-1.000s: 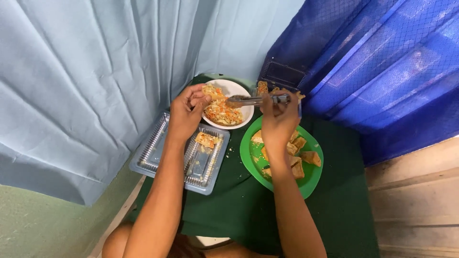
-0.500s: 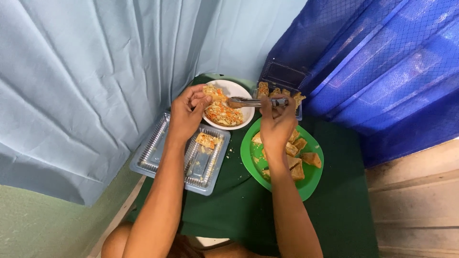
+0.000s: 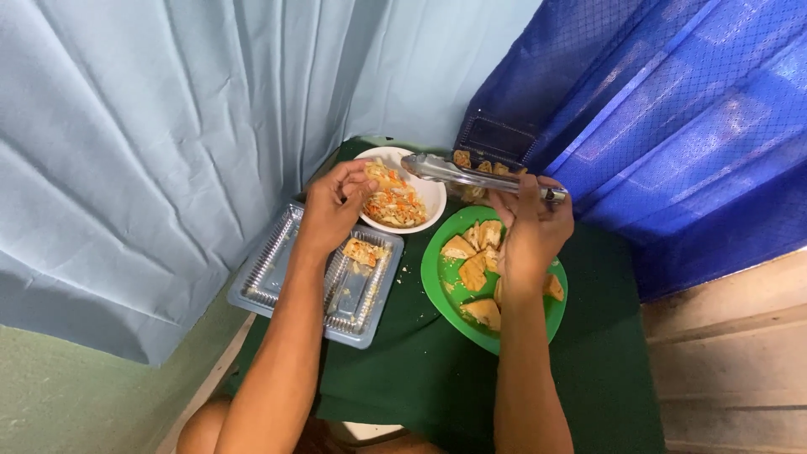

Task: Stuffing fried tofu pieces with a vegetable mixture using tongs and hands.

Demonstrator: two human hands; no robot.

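— Where are the hands?
— The left hand [image 3: 334, 207] pinches shredded filling at the white bowl [image 3: 430, 195], far on the green worktop [image 3: 420, 370].
— The right?
— The right hand [image 3: 531, 229], fingers wrapped round metal tongs [image 3: 471, 175], hovers above the green plate [image 3: 437, 290].

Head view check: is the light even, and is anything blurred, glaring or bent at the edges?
Head view: soft, even light with faint shadows; the metal tongs in the right hand and the clear plastic tray show mild glare; left hand and white bowl are sharp; curtain folds bow slightly toward the frame edges.
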